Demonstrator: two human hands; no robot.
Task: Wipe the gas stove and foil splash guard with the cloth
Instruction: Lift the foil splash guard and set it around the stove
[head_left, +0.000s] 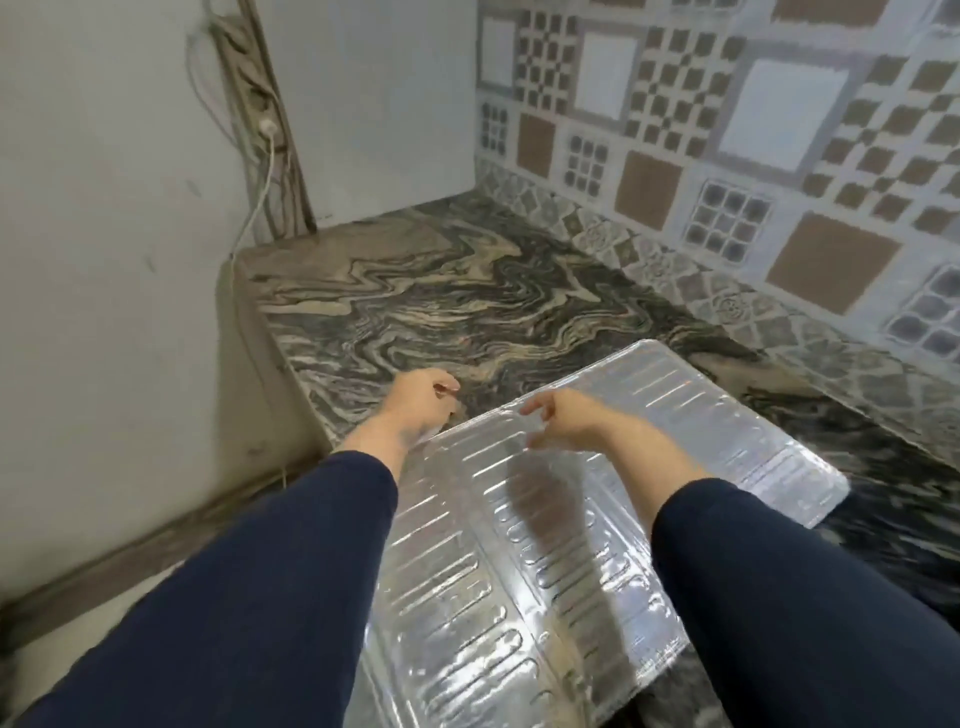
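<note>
Well, no writing; hands (421, 402) (558, 421) over foil splash guard (571, 545).

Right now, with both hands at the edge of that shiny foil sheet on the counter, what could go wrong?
The foil splash guard looks thin and ribbed, so the pinch by the right hand could crease or tear its edge.

Its near corner seems to hang past the marble counter; a tug by the left hand may slide it off.

No cloth or stove is in view, so wiping can't start yet.
</note>
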